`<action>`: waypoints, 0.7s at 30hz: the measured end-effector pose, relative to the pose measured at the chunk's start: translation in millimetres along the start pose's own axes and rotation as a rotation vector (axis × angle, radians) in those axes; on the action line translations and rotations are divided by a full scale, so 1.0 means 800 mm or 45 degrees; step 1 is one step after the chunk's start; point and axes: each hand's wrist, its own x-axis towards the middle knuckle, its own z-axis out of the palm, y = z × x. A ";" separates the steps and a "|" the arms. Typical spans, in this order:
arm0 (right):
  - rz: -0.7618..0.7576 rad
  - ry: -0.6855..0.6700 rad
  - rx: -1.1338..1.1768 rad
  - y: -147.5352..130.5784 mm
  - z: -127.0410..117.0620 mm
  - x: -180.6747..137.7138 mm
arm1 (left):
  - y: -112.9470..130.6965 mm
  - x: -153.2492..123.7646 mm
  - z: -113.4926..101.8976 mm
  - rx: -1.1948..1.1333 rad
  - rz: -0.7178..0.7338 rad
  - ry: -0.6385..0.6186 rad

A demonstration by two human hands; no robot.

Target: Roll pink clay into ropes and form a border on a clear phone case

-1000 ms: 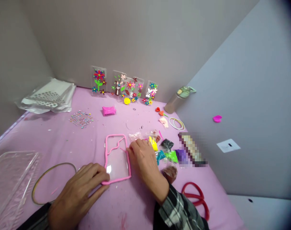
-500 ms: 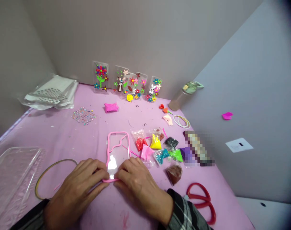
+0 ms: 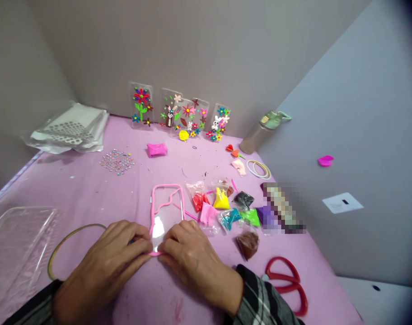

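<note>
A clear phone case lies on the pink tabletop in front of me, edged with a pink clay strip. A thinner wavy pink line crosses its upper part. My left hand is closed at the lower left corner, its thumb and fingertips pinching the edge. At the lower edge, my right hand is also closed, with bent fingers pressing the clay and case. The fingertips of both hands are close together. My hands cover parts of the lower corners and sides.
Bagged clay such as yellow clay and brown clay lies right of the case. Red-handled scissors sit near my right sleeve. Decorated clear cases and a bottle stand behind. Rhinestones and a clear tray are left.
My right fingertips have shifted slightly left along the lower edge, closer to my left hand. Both hands keep hold of the case. The camera view has moved a little.
</note>
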 end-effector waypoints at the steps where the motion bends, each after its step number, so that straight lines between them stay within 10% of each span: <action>1: 0.003 -0.004 0.011 -0.001 -0.001 0.001 | 0.000 0.000 0.001 0.012 0.002 0.005; 21: 0.009 0.044 0.036 -0.009 0.009 0.006 | 0.004 0.002 0.001 0.119 0.054 0.041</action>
